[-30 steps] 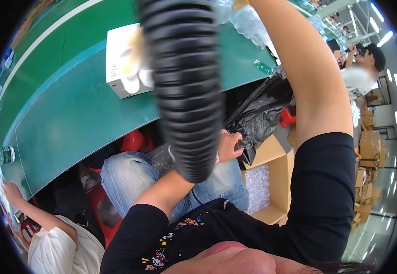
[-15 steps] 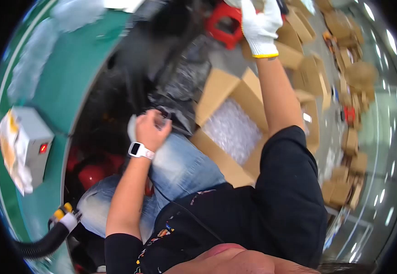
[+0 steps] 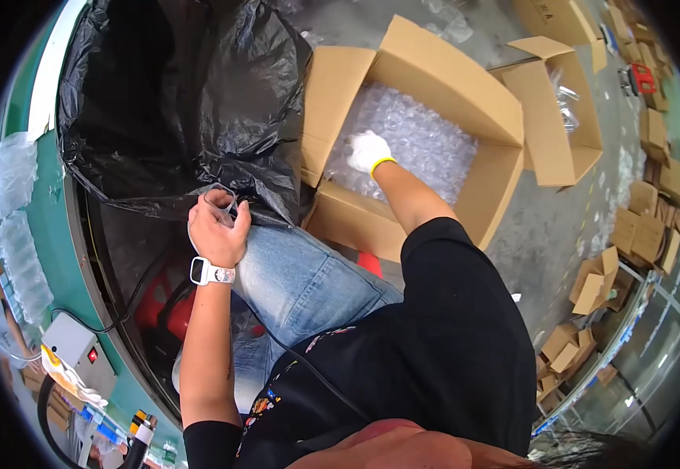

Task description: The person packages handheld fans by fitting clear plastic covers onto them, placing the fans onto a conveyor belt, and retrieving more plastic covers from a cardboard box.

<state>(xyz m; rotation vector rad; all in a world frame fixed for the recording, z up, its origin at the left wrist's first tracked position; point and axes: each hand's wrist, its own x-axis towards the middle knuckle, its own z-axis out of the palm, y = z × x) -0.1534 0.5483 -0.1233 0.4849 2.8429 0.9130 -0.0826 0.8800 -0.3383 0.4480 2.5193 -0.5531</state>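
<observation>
My left hand [image 3: 218,230], bare with a white watch at the wrist, curls its fingers around a small clear plastic piece [image 3: 220,205]. It rests above my knee, against the edge of a black plastic bag [image 3: 254,86]. In a white knitted glove with a yellow cuff, my right hand [image 3: 371,151] reaches into an open cardboard box [image 3: 453,82]. Many small clear plastic pieces [image 3: 426,133] fill that box, and the glove touches them near its left side. The right fingertips are turned down and hidden, so their grip does not show.
At the left runs a green worktable [image 3: 58,258] with clear air-cushion bags [image 3: 23,270] and a grey device [image 3: 82,352] with a red switch. Another open carton [image 3: 539,117] stands right of the box. More cartons [image 3: 645,227] line the far right.
My right hand has come down from beyond the box, near a red stool, into the box. My left hand stays closed by the bag. The view has shifted, showing more of the bag.
</observation>
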